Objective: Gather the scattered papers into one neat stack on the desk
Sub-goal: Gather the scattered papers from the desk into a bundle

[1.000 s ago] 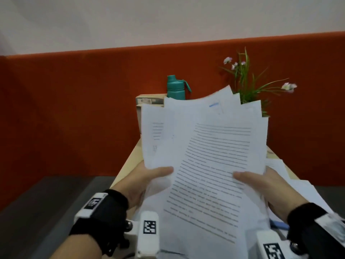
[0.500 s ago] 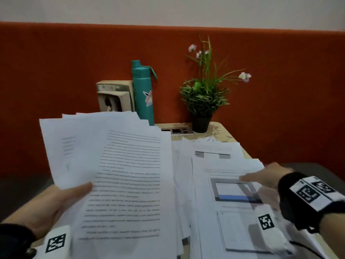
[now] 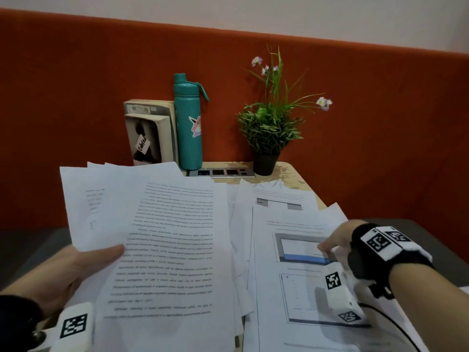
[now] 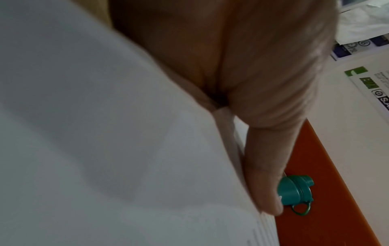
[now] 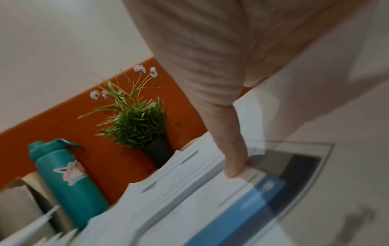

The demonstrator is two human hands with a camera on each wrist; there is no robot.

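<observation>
Your left hand (image 3: 76, 270) holds a fanned bunch of papers (image 3: 157, 237) up off the tabletop (image 3: 291, 177), thumb on top and fingers underneath, so that grip is closed on the bunch. You likely hold it that way to keep the sheets you have picked up together while the other hand goes for more. The sheets in the bunch are not lined up; their corners stick out at the top left. Your right hand (image 3: 337, 241) is down on the loose papers (image 3: 291, 275) that lie spread over the right side of the tabletop. Its thumb presses on the top sheet, the one with a blue and grey picture. I cannot tell if its fingers are curled under the edge, so I cannot tell if that grip is closed on the sheet or just pressing. At the back stand a teal bottle (image 3: 189, 123), two books (image 3: 149, 133) and a potted plant (image 3: 269, 128), away from the hands. The head view shows both piles at once and how messy they are. The left wrist view shows the thumb (image 4: 267, 174) lying flat along the paper edge, which the head view only hints at. The right wrist view shows the thumb tip (image 5: 233, 169) touching the top sheet, but it is blurry.
</observation>
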